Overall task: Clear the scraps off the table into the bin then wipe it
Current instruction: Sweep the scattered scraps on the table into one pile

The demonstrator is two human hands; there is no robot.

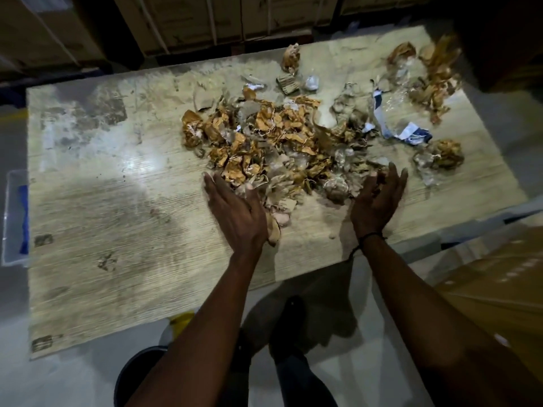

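A heap of crumpled brown paper, cardboard bits and clear plastic scraps [276,139] covers the right half of a worn wooden table [111,218]. My left hand [238,212] lies with straight fingers against the heap's near left edge. My right hand [379,201] stands on its edge, palm turned inward, fingers straight, at the heap's near right side. Both hands flank the nearest scraps. More loose scraps [429,69] lie at the far right corner. A dark round bin [138,374] sits on the floor below the table's near edge, partly hidden by my left arm.
A clear plastic box with blue contents [14,215] stands off the table's left edge. Stacked cardboard cartons [191,22] line the far side. A brown carton [499,289] sits at the right. My feet are on the floor below the table's near edge.
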